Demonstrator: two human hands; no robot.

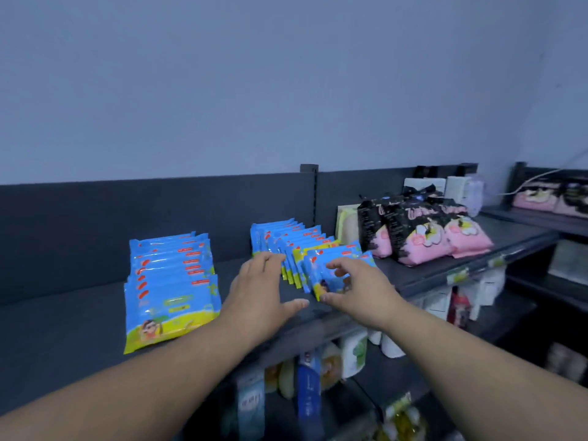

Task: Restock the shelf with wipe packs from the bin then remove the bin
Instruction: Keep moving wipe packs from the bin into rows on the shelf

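Two rows of blue and yellow wipe packs stand on the dark top shelf (79,313). The left row (171,288) stands apart from my hands. The right row (296,246) leans back toward the shelf's rear panel. My left hand (261,291) lies flat with straight fingers against the left side of the right row. My right hand (353,288) curls its fingers and thumb round the front wipe pack (331,280) of that row. No bin is in view.
Black and pink packs (423,237) stand to the right of the wipe rows, with white boxes (458,187) behind them. Lower shelves (318,393) hold bottles and pouches. Another shelf unit (541,218) stands at the far right.
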